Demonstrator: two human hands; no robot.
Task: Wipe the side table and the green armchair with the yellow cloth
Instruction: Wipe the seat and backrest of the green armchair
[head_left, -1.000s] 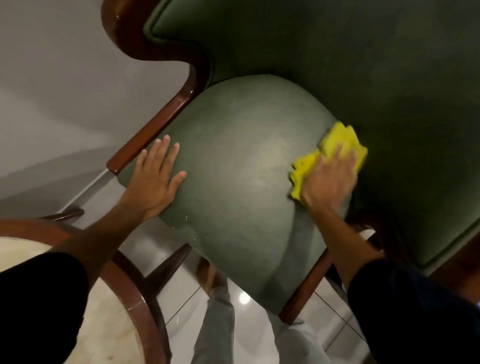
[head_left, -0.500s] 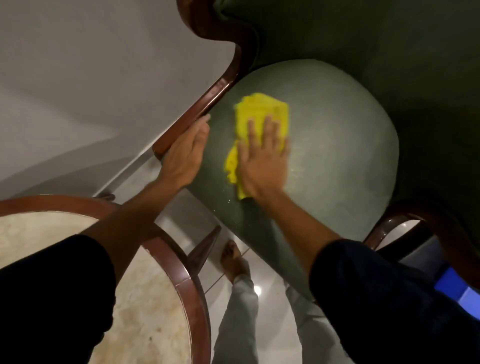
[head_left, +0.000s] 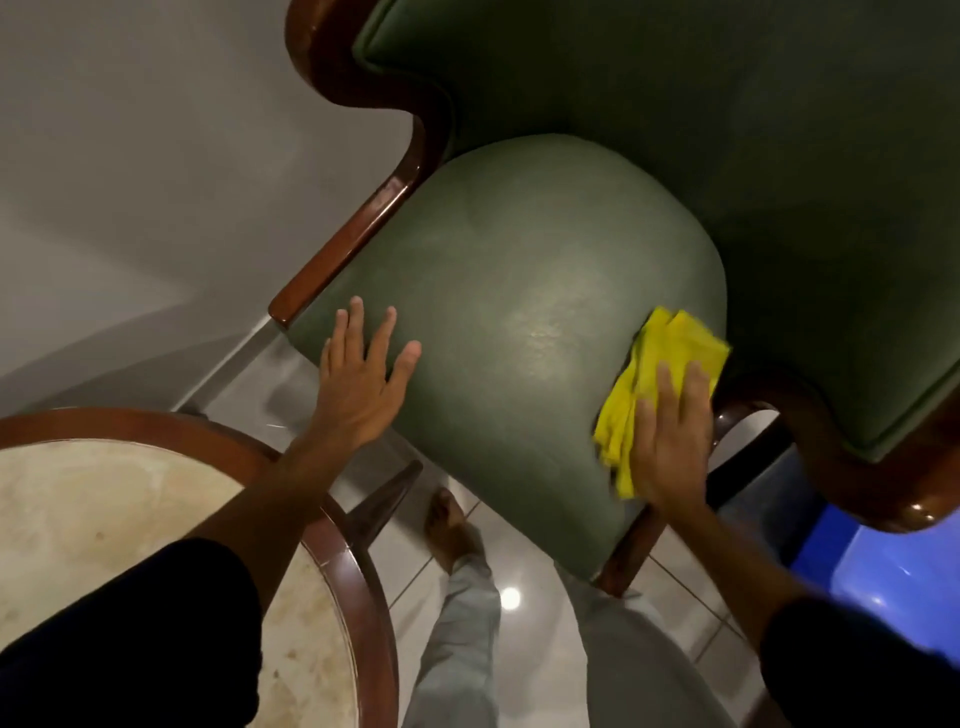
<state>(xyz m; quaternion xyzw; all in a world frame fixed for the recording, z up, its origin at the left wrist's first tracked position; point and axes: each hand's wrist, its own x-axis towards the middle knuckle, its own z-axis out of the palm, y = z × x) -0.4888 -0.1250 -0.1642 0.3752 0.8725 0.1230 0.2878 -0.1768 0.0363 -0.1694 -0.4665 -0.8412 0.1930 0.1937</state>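
Cloth (head_left: 660, 374), yellow and bunched, lies on the right edge of the green armchair (head_left: 519, 291) seat, pinned under our right hand (head_left: 670, 441), which presses it flat-palmed with fingers extended. Our left hand (head_left: 363, 379) rests open, fingers spread, on the seat's left front, empty. The side table (head_left: 358, 582), round with a pale stone top, stands just beside the chair at lower left.

Dark sleeves (head_left: 130, 623) pushed up forearms, pale grey trousers (head_left: 457, 649), bare foot (head_left: 449, 530)
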